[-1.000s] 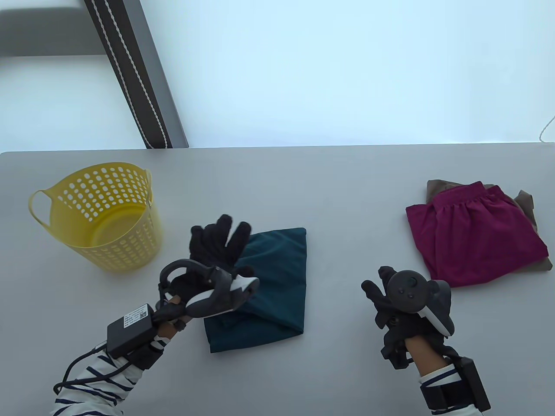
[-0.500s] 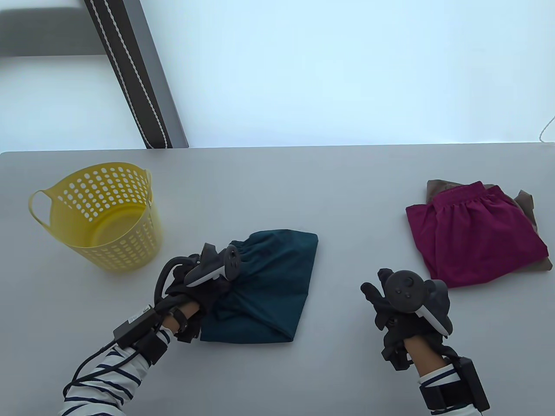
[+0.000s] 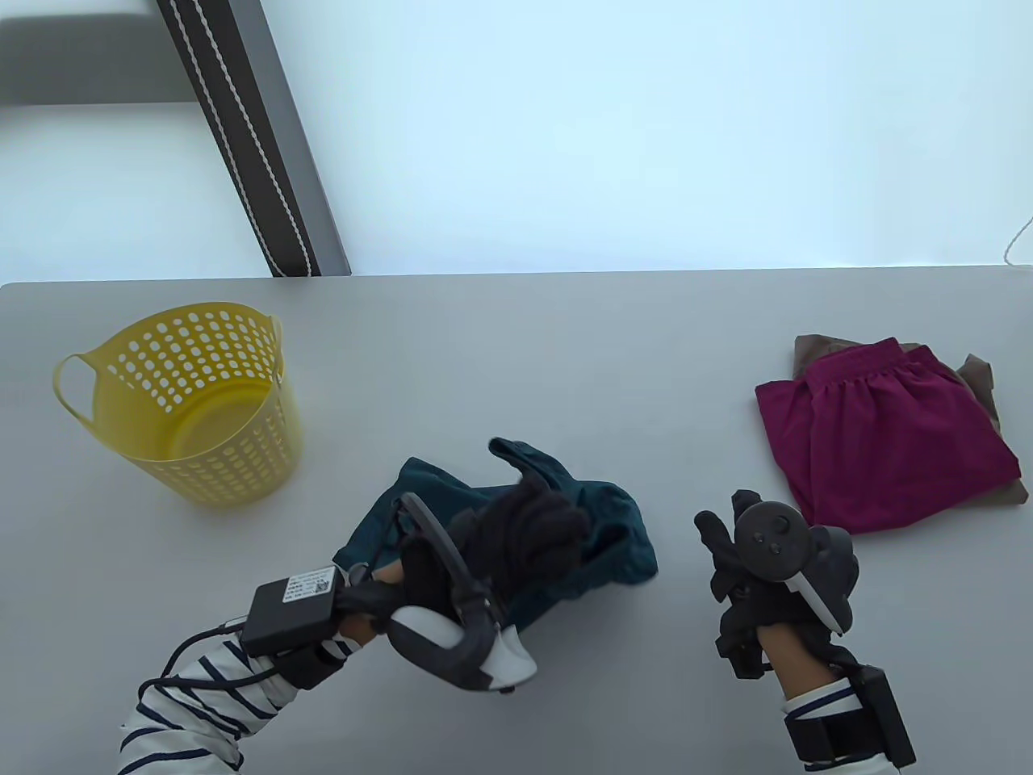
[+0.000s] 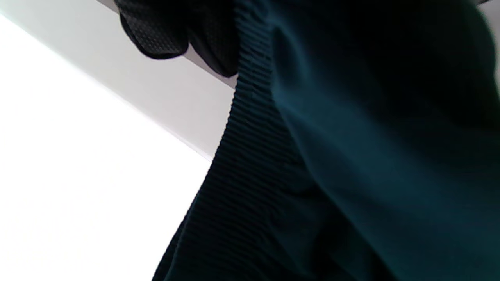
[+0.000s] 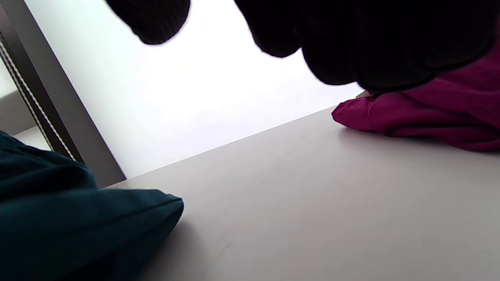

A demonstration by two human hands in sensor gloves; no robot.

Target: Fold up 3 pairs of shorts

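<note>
Table cam looks down from above; both wrist cams sit low & close, sharing the crumpled teal fabric shorts [image 3: 613, 533].

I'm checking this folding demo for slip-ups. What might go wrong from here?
The left hand alone grips the teal shorts, bunched and partly lifted, so the fold may come undone. The right hand is off the cloth. Placed carelessly, they might disturb the magenta shorts stacked on the brown pair.

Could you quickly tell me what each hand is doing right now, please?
Left hand: grips the folded dark teal shorts.
Right hand: open, holding nothing.
</note>
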